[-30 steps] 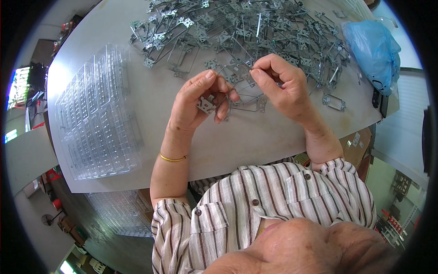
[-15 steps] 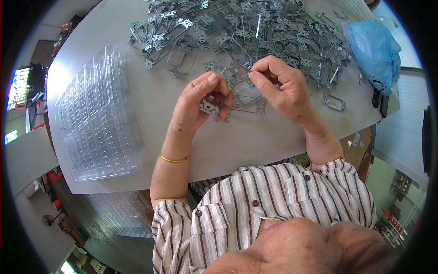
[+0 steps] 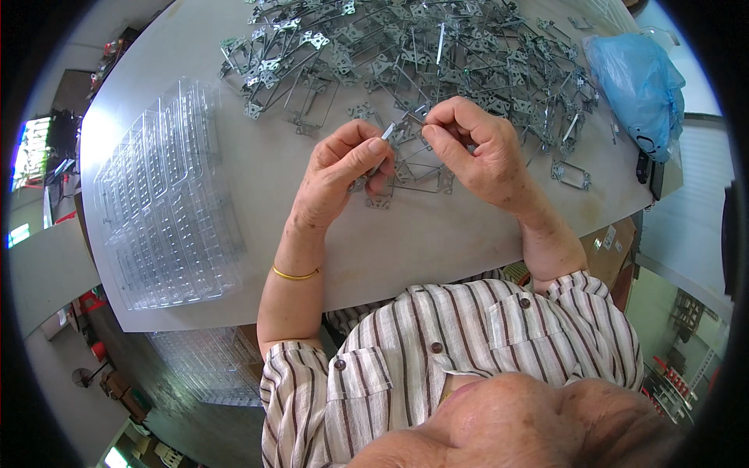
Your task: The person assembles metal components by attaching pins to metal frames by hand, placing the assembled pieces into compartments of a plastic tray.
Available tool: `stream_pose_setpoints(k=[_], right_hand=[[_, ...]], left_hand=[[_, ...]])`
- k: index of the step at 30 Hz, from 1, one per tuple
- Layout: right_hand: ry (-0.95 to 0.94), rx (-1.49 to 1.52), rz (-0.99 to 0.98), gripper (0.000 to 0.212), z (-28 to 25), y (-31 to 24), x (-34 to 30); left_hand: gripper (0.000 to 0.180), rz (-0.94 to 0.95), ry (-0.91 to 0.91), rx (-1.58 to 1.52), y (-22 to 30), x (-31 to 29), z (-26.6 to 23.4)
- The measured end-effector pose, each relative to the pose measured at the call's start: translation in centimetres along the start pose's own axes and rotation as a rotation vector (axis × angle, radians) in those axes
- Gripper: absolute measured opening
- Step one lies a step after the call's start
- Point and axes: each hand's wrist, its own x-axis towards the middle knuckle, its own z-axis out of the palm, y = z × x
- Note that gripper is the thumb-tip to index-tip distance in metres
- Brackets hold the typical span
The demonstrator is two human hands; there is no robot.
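One clear tray (image 3: pixel 168 210) is set on the left of the bench (image 3: pixel 421 246), moulded into rows of small pockets; whether anything is held in them cannot be told. More clear trays (image 3: pixel 207 363) are seen below the front edge, low on the left. On the far right, a blue bag (image 3: pixel 636 90) is placed near the rim, its contents hidden. A cardboard box (image 3: pixel 607 246) is partly covered by the bench on the right.

The pale bench is heaped at its far side with a tangled pile (image 3: pixel 437 54) of metal frames. One loose frame (image 3: pixel 572 175) is laid apart on the right, and others (image 3: pixel 421 178) are spread on the surface between the hands. Dark floor (image 3: pixel 187 425) is seen at the lower left.

A metal bracket (image 3: pixel 358 186) is gripped in the curled left hand (image 3: pixel 347 164), mostly covered by the fingers, with a bright tip (image 3: pixel 388 132) left protruding. A thin rod (image 3: pixel 414 118) is pinched between the thumb and forefinger of the right hand (image 3: pixel 477 156), its end just beside that tip. Pale surface is exposed between the tray and the left forearm, and between the hands and the curved front edge.
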Motion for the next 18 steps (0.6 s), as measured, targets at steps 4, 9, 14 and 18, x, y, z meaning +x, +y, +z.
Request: stream_pose_setpoints(k=[4,9,14,18], right_hand=[[-0.041,0.007,0.046,0.015,-0.34,-0.56,0.11],[-0.122,0.014,0.12,0.022,-0.65,-1.01,0.23],[-0.24,0.342,0.279,0.025,-0.65,-0.81,0.35],[-0.239,0.42,0.326,0.026,-0.4,-0.58,0.24]], left_hand=[[0.023,-0.005,0.065,0.057,0.1,-0.01,-0.02],[0.029,-0.011,0.071,0.169,0.4,-0.13,0.05],[0.038,-0.037,-0.039,0.232,0.45,-0.07,0.33],[0.04,-0.063,-0.047,0.276,0.63,-0.19,0.68]])
